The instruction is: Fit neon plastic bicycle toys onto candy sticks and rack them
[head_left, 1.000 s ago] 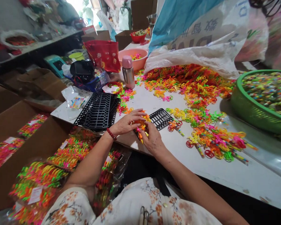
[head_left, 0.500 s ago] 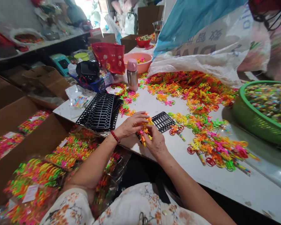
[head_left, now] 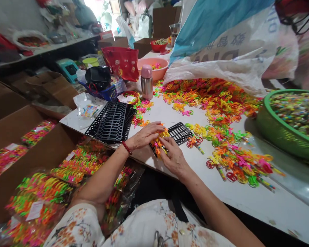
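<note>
While my left hand (head_left: 144,137) and right hand (head_left: 175,157) are touching the toys (head_left: 158,150) between them, I cannot tell whether either is gripping. Uneven pressure could be tipping some off the black rack (head_left: 180,133) below.

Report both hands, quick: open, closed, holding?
Left hand: open, extended over the colorful plastic pieces.
Right hand: at the same pieces; grip cannot be told.

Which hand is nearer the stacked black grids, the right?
No, the left hand is nearer the stacked black grids, with the right hand farther off.
</note>
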Tool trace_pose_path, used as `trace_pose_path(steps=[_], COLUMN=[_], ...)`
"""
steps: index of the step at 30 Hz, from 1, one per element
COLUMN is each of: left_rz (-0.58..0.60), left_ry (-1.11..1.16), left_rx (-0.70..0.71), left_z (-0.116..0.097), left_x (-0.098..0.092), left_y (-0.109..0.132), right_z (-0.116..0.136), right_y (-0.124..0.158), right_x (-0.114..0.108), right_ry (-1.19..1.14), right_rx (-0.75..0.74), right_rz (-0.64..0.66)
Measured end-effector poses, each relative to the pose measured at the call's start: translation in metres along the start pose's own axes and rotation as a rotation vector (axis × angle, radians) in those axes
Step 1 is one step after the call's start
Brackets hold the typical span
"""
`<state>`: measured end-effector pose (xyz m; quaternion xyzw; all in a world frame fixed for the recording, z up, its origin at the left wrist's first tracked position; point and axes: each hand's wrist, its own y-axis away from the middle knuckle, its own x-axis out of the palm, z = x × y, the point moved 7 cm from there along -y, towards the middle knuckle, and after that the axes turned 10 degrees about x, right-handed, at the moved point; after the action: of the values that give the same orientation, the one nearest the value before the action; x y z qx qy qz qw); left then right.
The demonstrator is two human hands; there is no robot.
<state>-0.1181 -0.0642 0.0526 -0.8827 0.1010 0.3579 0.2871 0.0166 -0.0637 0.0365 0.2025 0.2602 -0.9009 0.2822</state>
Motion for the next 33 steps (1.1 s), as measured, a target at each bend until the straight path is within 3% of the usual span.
trace_pose_path(steps=[4, 10, 15, 19, 22, 27, 30, 33], left_rz=[-0.028, -0.002, -0.146, -0.065, -0.102, -0.132, -0.142, -0.157], left_ry=[-0.062, -0.16, -0.328, -0.372, -0.404, -0.418, -0.431, -0.432], left_rx=[-0.115, -0.172, -0.017, 0.147, 0.158, 0.176, 0.168, 0.143], left_z=[-0.004, -0.009, -0.045, -0.072, -0.071, -0.06, -0.056, -0.054], left_x=[-0.001, 0.004, 0.002, 0.022, 0.029, 0.041, 0.048, 0.049], left_y=[0.001, 0.002, 0.006, 0.012, 0.018, 0.022, 0.022, 0.023], right_z=[0.003, 0.003, 0.004, 0.003, -0.018, -0.084, -0.11, -0.117], right_y=[0.002, -0.003, -0.001, 0.01, 0.02, 0.025, 0.025, 0.028], right_x=[-0.002, -0.001, -0.003, -0.015, -0.042, -0.095, -0.102, -0.104], right_ry=[0.119, 0.177, 0.115, 0.028, 0.128, 0.649, 0.849, 0.909], right_rx=[-0.056, -0.049, -0.021, -0.023, 0.063, 0.341, 0.441, 0.496], right_rz=[-0.018, 0.037, 0.082, 0.113, 0.063, -0.091, -0.048, -0.028])
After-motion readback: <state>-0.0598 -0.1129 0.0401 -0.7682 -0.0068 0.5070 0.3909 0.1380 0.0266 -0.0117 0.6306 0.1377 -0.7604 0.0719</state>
